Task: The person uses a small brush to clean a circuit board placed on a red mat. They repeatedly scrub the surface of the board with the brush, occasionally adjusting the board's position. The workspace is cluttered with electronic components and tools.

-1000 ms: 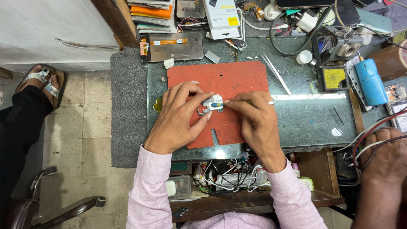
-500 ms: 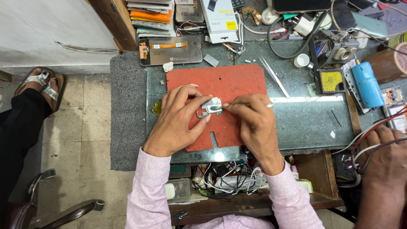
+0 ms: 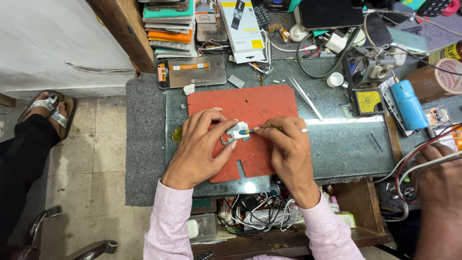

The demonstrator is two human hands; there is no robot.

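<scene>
A small white and metal phone part [image 3: 236,133] lies on a red work mat [image 3: 260,103] spread over a glass-topped bench. My left hand [image 3: 199,147] rests on the mat, its fingers pinning the part from the left and above. My right hand [image 3: 286,147] is closed on a thin tool with a blue tip [image 3: 246,130], and the tip touches the part's right side. Both wrists are in pink sleeves.
Tweezers [image 3: 306,98] lie right of the mat. At the back are a phone screen panel [image 3: 192,71], stacked boxes [image 3: 168,24] and cables. A blue cylinder [image 3: 406,107] and a yellow sponge holder [image 3: 369,102] sit right. Another person's hand [image 3: 435,171] holds wires at the right edge.
Both hands stay on the small part. The part and the tool tip have shifted slightly under the fingers.
</scene>
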